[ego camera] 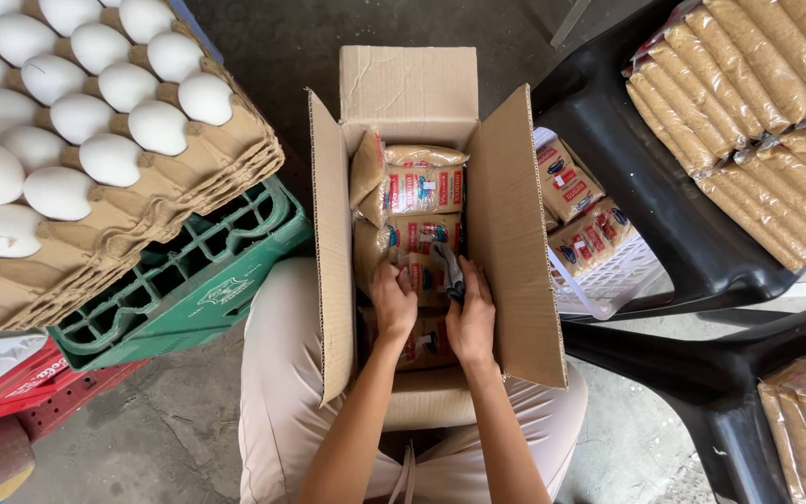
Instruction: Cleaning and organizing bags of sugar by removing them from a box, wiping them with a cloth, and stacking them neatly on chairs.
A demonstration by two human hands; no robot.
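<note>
Cardboard box (pixel 515 233) sat open on lap, flaps up. Both hands inside, among small packets (pixel 419 189) stacked in rows. Left hand (pixel 393 301) lay curled over packet top; right hand (pixel 471 315) fingers closed on grey wrapper (pixel 447 266) beside it. Step judged: sorting packets in box. Next move would need firm grip, straight lift clear of flaps. Egg trays (pixel 95 140) on green crate (pixel 188 280) left.
</note>
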